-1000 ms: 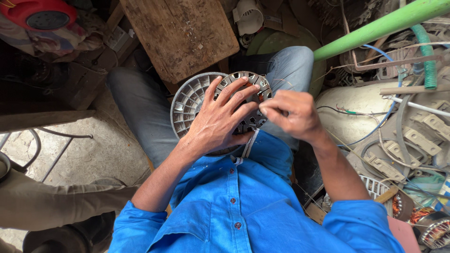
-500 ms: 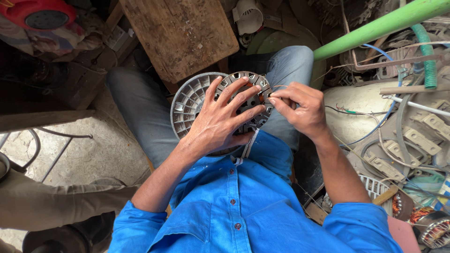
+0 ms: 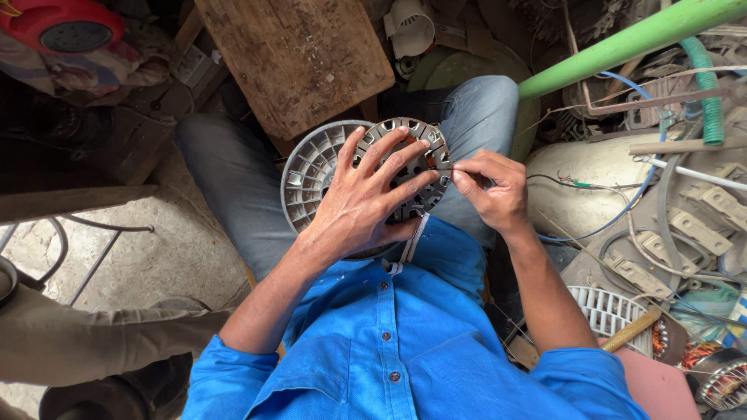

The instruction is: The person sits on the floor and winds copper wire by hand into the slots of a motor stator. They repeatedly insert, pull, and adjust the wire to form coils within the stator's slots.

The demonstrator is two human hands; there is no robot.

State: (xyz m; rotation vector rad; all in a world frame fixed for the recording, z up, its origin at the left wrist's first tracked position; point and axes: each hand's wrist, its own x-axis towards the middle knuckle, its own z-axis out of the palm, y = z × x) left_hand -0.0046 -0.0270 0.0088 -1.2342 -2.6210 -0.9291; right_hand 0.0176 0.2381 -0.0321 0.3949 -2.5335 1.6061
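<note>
Right hand point(image 3: 490, 190): fingertips pinched together at the right rim of the slotted stator disc point(image 3: 416, 132), apparently on a thin wire, too fine to confirm. Left hand point(image 3: 366, 206): fingers splayed flat over the disc face, pressing it onto the lap. Disc overlaps a ribbed grey housing point(image 3: 311, 175) to its left. Wooden board point(image 3: 299, 58) beyond the disc; green pipe point(image 3: 622, 43) to its upper right.
</note>
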